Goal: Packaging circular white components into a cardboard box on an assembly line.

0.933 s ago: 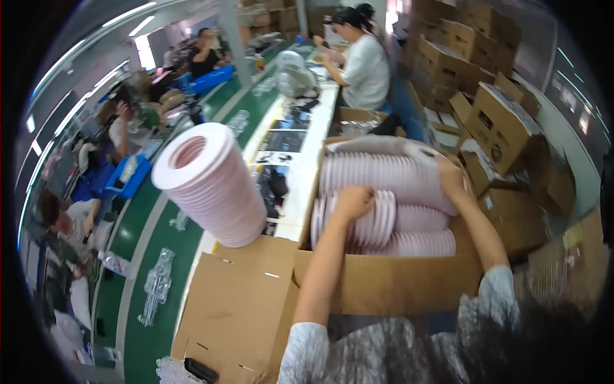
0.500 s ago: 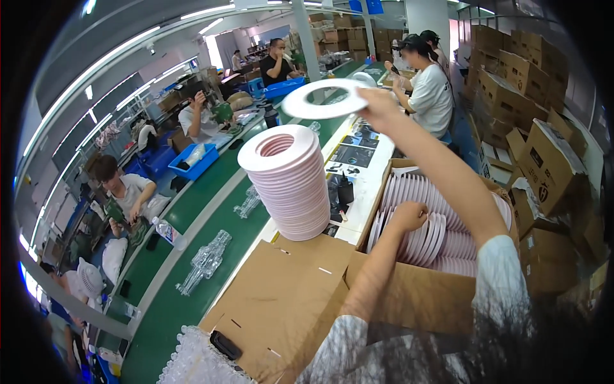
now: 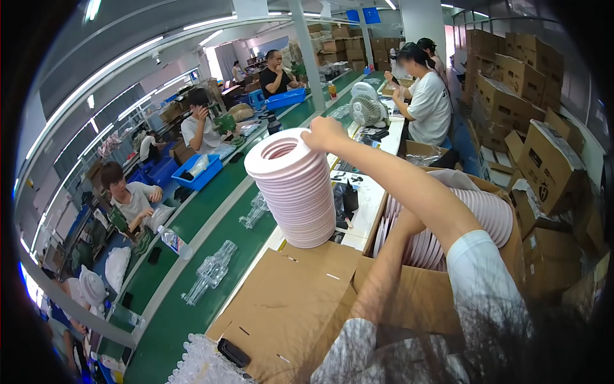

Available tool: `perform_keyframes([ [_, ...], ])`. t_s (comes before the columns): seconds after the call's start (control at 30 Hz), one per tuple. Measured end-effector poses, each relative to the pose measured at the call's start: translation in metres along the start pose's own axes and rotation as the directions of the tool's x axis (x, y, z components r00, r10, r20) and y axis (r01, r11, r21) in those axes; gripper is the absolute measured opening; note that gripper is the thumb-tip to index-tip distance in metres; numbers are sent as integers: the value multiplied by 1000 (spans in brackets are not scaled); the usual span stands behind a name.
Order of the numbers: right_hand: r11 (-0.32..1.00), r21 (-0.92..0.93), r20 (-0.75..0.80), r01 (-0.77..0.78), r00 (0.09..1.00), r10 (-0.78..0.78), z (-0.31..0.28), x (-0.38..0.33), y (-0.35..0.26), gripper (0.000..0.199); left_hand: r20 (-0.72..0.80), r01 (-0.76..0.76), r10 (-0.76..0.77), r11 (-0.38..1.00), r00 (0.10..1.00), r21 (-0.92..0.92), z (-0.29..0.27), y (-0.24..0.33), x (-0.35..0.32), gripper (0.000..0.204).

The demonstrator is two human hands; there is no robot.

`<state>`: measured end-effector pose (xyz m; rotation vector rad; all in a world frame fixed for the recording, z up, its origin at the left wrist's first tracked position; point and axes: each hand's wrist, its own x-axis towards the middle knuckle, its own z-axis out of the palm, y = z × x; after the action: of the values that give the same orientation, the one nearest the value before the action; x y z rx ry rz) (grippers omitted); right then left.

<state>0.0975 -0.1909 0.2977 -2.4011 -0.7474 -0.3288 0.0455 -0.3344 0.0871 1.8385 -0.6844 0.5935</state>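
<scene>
A tall stack of flat white rings with pinkish edges stands upright beside the green belt. My right hand pinches the rim of the white ring on top, which lies level on the stack. Lower down, my left hand is at the open cardboard box, against the rings inside. My right forearm crosses in front of it and hides its fingers. More white rings stand on edge in rows within that box.
A flat cardboard sheet lies before the stack, with a black object and clear plastic parts at its corner. A dark bottle stands behind the stack. Clear parts lie on the green conveyor belt. Co-workers sit along it.
My right hand has brought a white ring down and left from the air onto the top of the stack. My left hand stays at the box, now partly covered by my right forearm.
</scene>
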Motion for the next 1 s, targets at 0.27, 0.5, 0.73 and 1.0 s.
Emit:
perform_keyframes([
  [0.27, 968, -121, -166, 219, 957, -237, -66, -36, 66, 36, 212, 138, -228, 919, 950, 370, 44, -75, 7, 24],
  [0.5, 977, 45, -265, -210, 940, 214, -60, -200, 323, 31, 178, 175, -380, 729, 908, 661, 31, -66, 14, 28],
  [0.73, 110, 486, 648, -867, 442, 620, 1, -277, 407, 53, 153, 145, -314, 748, 937, 648, 22, -64, 4, 18],
  [1.0, 170, 616, 514, -769, 556, 653, -13, -269, 401, 32, 123, 179, -294, 810, 948, 558, 23, -52, 10, 16],
])
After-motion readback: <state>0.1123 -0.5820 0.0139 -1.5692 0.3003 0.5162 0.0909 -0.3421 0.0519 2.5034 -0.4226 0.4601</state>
